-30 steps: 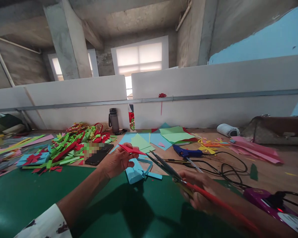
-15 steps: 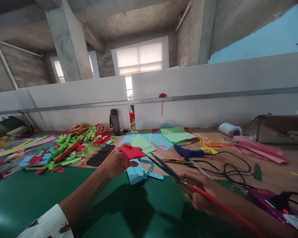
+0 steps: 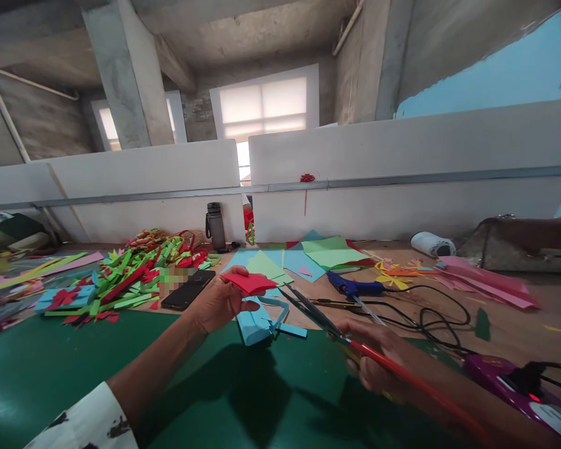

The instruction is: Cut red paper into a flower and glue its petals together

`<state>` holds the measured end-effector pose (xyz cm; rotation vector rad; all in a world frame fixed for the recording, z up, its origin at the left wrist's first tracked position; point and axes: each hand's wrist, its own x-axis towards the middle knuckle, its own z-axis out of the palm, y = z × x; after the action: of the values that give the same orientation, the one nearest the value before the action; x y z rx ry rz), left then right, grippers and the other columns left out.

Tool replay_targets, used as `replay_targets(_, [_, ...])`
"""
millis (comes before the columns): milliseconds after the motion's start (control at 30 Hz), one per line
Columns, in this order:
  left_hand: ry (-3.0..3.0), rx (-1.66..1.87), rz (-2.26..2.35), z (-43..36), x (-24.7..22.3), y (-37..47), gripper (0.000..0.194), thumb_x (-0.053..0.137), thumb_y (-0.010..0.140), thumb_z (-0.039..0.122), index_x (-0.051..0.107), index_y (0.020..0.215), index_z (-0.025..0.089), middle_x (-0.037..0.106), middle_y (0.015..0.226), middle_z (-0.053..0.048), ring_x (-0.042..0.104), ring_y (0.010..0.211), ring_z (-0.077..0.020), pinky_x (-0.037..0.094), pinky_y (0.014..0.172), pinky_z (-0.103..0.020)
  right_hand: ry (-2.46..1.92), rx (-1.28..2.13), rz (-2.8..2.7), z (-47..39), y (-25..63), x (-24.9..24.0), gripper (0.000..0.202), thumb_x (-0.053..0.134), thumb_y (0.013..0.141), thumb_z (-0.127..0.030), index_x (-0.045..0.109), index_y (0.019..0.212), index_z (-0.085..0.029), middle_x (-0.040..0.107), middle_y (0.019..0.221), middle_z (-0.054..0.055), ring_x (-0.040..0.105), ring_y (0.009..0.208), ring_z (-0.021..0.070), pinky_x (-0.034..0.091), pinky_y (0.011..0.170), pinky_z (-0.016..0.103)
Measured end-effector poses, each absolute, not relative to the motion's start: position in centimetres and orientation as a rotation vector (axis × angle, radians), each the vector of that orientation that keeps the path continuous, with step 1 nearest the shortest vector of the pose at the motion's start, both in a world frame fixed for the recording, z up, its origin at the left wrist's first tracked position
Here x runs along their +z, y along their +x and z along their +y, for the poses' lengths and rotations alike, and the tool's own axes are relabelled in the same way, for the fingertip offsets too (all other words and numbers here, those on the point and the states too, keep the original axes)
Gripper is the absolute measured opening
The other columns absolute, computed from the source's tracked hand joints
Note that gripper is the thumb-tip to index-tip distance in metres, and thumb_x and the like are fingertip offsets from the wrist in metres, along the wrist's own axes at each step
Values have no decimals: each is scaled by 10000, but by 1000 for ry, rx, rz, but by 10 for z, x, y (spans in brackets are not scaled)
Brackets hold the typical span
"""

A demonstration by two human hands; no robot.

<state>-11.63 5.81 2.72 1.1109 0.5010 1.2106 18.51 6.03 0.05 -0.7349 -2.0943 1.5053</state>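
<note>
My left hand (image 3: pixel 224 299) is closed, pinching a folded piece of red paper (image 3: pixel 252 283) between thumb and fingers above the table. In my right hand (image 3: pixel 371 352) are scissors (image 3: pixel 315 313), their blades aimed at the red paper and slightly parted, the tips just short of it. A long red bar (image 3: pixel 402 371) runs back from the scissors over my right forearm; I cannot tell whether it is part of them. Below the red paper, a light-blue folded paper piece (image 3: pixel 255 327) with a strip handle rests at the green mat's edge.
A green mat (image 3: pixel 191 386) covers the table's front. Cut green and red paper scraps (image 3: pixel 135 271) pile up left, beside a black phone (image 3: pixel 188 290). A bottle (image 3: pixel 215 226) stands behind. To the right lie a blue glue gun (image 3: pixel 355 285), its cable and a purple power strip (image 3: pixel 505 386).
The red paper has tilted a little in my left hand, showing more of its front fold. My right hand and the scissors have barely shifted; the camera view moved slightly.
</note>
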Motion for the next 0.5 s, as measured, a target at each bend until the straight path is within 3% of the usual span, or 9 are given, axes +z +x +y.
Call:
replay_targets(200, [1122,1193,504,57,28,-116,313,740,666,281,524,876,197,661,999,-90,639,911,-254,514,687,-337,-759,1467,-2142,59,185,5,532,543,715,-658,498,987,-203,438,572,-59,374,431,53,309,398,166])
replay_targets(500, [1128,1193,559,55,28,-113,300,749,647,290,560,853,183,672,943,-92,629,916,-260,521,685,-355,-657,1460,-2105,64,188,-10,414,559,769,-565,509,975,-210,403,579,-63,340,465,63,268,415,174])
